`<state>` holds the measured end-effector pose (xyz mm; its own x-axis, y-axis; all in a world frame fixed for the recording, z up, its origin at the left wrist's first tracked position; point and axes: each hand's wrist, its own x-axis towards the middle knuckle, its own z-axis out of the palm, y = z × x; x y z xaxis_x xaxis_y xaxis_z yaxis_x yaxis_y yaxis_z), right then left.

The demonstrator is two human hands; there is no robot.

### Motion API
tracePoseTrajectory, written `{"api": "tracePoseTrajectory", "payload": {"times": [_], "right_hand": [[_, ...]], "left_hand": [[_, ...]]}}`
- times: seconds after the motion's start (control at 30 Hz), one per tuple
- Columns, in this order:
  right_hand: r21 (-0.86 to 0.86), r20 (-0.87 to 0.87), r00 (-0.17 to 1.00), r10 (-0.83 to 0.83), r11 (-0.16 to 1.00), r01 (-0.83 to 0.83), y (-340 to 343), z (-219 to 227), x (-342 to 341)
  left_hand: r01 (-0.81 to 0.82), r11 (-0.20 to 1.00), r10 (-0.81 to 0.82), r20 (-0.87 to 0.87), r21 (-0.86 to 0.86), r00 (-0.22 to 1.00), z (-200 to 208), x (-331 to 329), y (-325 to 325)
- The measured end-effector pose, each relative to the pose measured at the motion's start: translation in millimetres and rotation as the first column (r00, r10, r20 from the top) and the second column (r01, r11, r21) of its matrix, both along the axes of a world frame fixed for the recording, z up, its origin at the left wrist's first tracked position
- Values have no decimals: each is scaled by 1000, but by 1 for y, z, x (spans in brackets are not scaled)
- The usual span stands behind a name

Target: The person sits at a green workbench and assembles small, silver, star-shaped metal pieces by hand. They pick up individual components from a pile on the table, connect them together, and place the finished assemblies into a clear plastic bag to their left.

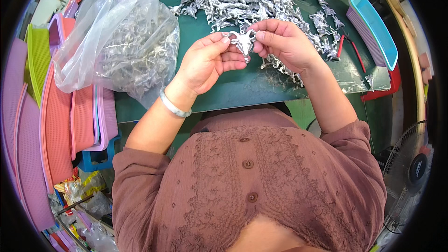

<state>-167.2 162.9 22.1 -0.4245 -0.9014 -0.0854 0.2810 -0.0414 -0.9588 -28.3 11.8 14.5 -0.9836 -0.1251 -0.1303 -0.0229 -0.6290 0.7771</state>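
While your forearms are reaching over the green table (214, 94), your left hand (203, 63) and right hand (288, 46) are holding one silver horned-skull piece (244, 44) between them, in front of your chest. Your left thumb and fingers are pinching its left side, and your right thumb and index finger are grasping the right horn. The piece is pointing its narrow end toward you. Beyond it, a heap of silver pieces (242, 2) is spreading over the table. A clear plastic bag (126, 51) of similar pieces is sitting to your left. Red-handled pliers (358, 56) are lying to your right, near a blue basket (371, 16).
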Motion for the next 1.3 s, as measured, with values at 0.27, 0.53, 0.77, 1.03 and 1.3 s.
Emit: {"api": "tracePoseTrajectory", "payload": {"times": [0.27, 0.53, 0.77, 1.03, 1.3], "right_hand": [[-56, -170, 982, -77, 996, 68, -1, 2, 3], [-243, -833, 528, -168, 967, -74, 2, 0, 11], [-319, -892, 382, -244, 936, -147, 3, -7, 13], [-319, -909, 326, -260, 937, -143, 0, -11, 15], [-269, -916, 338, -215, 956, -120, 0, -11, 16]], "left_hand": [[-41, 990, 39, 14, 137, 999, -7, 1, 2], [-82, 942, 97, -29, 326, 995, 3, -1, 10], [-25, 913, 75, -106, 408, 992, 1, -1, 8], [7, 909, 52, -130, 416, 990, 0, 1, 5], [17, 909, 45, -139, 417, 989, -4, 2, 2]]}}
